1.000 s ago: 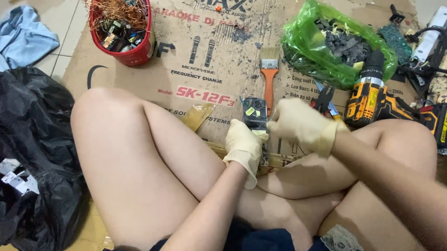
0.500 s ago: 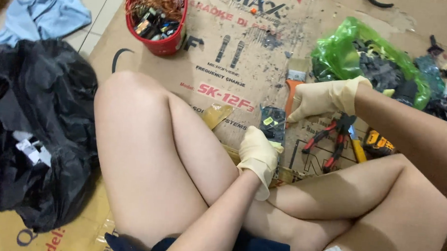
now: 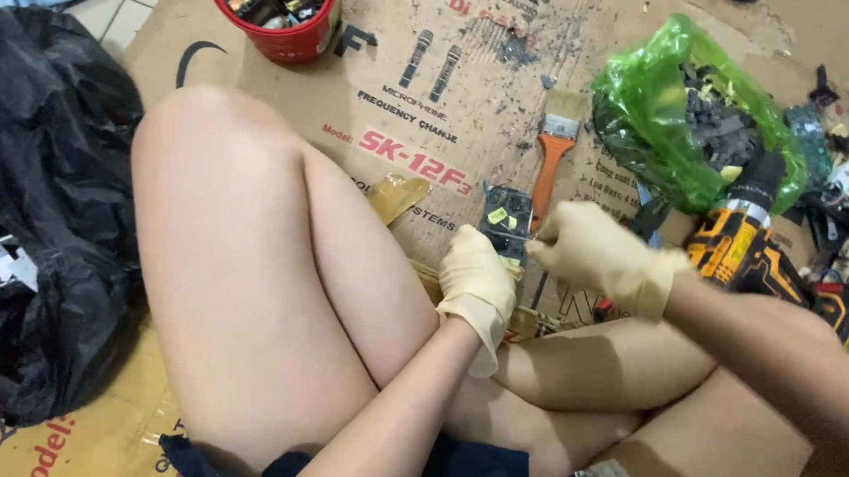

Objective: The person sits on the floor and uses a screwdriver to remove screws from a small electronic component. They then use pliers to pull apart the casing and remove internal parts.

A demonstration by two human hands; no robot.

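I sit cross-legged on flattened cardboard (image 3: 261,82). My left hand (image 3: 478,280), in a cream rubber glove, holds a small dark circuit board (image 3: 505,222) upright just in front of my knees. My right hand (image 3: 601,256), gloved the same way, is curled with its fingers closed against the board's right edge. Whether it holds anything is hidden by the fingers. An orange-handled paintbrush (image 3: 552,149) lies on the cardboard just beyond the board.
A red bucket (image 3: 286,38) of wires and parts stands at the far left. A green plastic bag (image 3: 678,125) of dark scrap and a yellow-black cordless drill (image 3: 739,242) lie at the right. A black plastic bag (image 3: 49,207) fills the left side.
My right hand, which had reached out to the right over the tools half a second ago, has come back beside the board. My left hand has kept the board in place.
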